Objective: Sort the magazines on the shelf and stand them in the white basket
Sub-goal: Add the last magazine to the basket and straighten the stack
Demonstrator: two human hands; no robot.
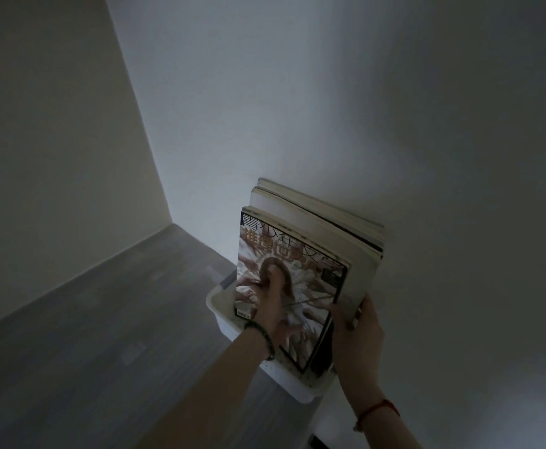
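Several magazines [314,228] stand upright in the white basket [220,306], leaning back against the white wall. The front magazine [304,273] has a pale cover with a figure and large printed characters. My left hand [273,301] lies flat against that front cover, fingers pointing up. My right hand [357,322] grips the right edge of the stack, its fingers curled round the magazines behind the front one. The basket's lower part is mostly hidden by my arms and the magazines.
The basket stands on a grey wood-grain shelf surface [103,335] that stretches to the left. A cream side panel [54,140] closes the left side and a white wall [330,92] the back. The light is dim.
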